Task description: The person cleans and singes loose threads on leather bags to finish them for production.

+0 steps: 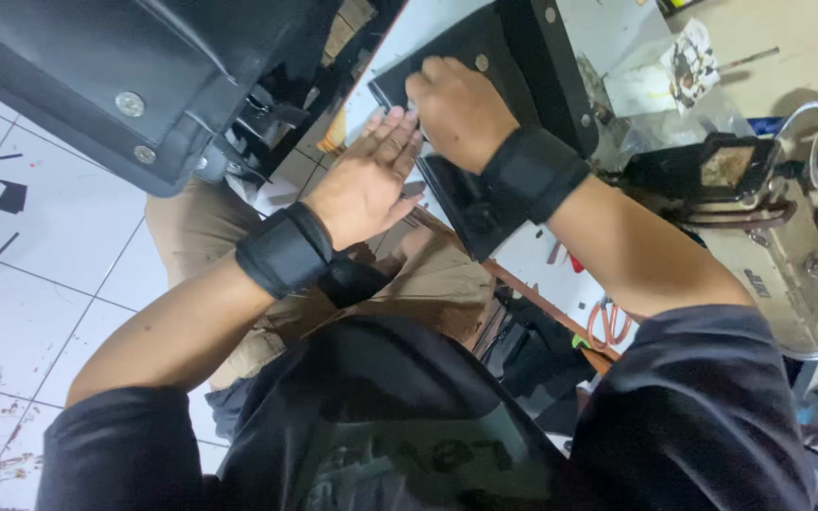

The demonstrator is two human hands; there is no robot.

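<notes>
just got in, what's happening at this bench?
A person seated at a worktable presses both hands on a flat black leather panel at its edge. The right hand lies knuckles-up on it; the left hand lies flat beside it, fingers extended. Both wrists wear black straps. A sewing machine stands to the right.

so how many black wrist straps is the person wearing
2: one wrist strap on the left hand's wrist, one wrist strap on the right hand's wrist, which presses the black panel.
</notes>
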